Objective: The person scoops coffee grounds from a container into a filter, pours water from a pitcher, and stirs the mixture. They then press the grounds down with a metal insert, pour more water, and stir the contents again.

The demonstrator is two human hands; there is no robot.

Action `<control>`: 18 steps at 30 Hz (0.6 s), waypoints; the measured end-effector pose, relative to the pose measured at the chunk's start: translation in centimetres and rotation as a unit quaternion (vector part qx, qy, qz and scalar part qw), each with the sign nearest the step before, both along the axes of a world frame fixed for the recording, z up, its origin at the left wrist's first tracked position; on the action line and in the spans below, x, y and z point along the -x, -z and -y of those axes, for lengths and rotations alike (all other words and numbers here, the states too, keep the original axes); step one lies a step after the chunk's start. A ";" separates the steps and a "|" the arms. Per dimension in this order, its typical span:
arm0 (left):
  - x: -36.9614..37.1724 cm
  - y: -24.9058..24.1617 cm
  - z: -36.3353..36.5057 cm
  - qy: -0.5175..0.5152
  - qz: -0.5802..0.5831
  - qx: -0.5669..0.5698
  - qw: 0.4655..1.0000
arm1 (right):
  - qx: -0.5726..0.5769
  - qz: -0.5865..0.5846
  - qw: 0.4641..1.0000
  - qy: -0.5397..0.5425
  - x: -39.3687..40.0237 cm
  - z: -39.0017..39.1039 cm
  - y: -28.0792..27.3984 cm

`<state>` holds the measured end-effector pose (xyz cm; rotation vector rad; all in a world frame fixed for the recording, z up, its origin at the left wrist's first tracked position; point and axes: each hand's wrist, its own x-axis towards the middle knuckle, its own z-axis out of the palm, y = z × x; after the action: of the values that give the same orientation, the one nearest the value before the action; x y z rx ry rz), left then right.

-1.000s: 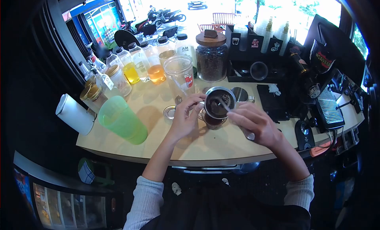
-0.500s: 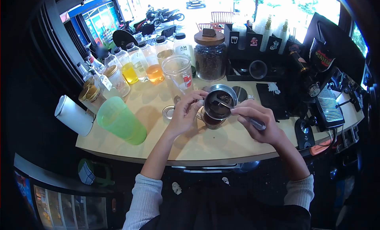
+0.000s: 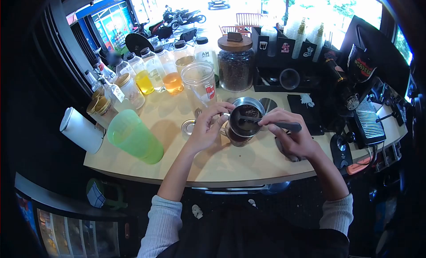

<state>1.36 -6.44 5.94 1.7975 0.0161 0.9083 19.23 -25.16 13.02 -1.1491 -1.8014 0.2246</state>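
A round steel cup (image 3: 246, 101) with dark liquid and loose dark bits in it is tilted toward me above the wooden counter. My left hand (image 3: 207, 128) is closed on its handle at the left side. In my right hand (image 3: 296, 137), a spoon (image 3: 286, 125) is pinched by its handle, its head down in the dark contents. Directly beneath the cup stands a glass (image 3: 238, 141) with brown liquid, partly hidden by the cup. A small round metal lid (image 3: 188, 126) lies left of it, near a clear plastic cup (image 3: 199, 82).
A green pitcher (image 3: 135, 138) and a white canister (image 3: 82, 130) stand to the left. Syrup bottles (image 3: 173, 80) line the back beside a jar of coffee beans (image 3: 235, 69). At right are a black cup organizer (image 3: 277, 78), a dark mat (image 3: 304, 111) and a coffee machine (image 3: 372, 118).
The spoon has turned in my right hand, its handle now lying flatter. The steel cup has dipped slightly, and my left hand stays on its handle.
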 end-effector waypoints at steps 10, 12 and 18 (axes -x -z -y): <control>0.3 -0.7 -0.2 0.008 -0.012 -0.028 0.999 | 0.088 -0.071 0.994 0.003 -0.2 -0.6 -0.9; 0.4 -0.6 -0.1 0.006 -0.016 -0.032 0.999 | 0.104 -0.038 0.994 0.000 -0.5 -0.8 -1.0; 0.5 -1.0 -0.1 -0.008 -0.019 -0.084 0.996 | 0.112 -0.046 0.993 0.005 -0.7 -1.2 -1.1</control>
<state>0.87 -6.30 6.97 1.9729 -0.0224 0.9081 19.91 -24.00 14.14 -1.2826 -1.7203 0.4770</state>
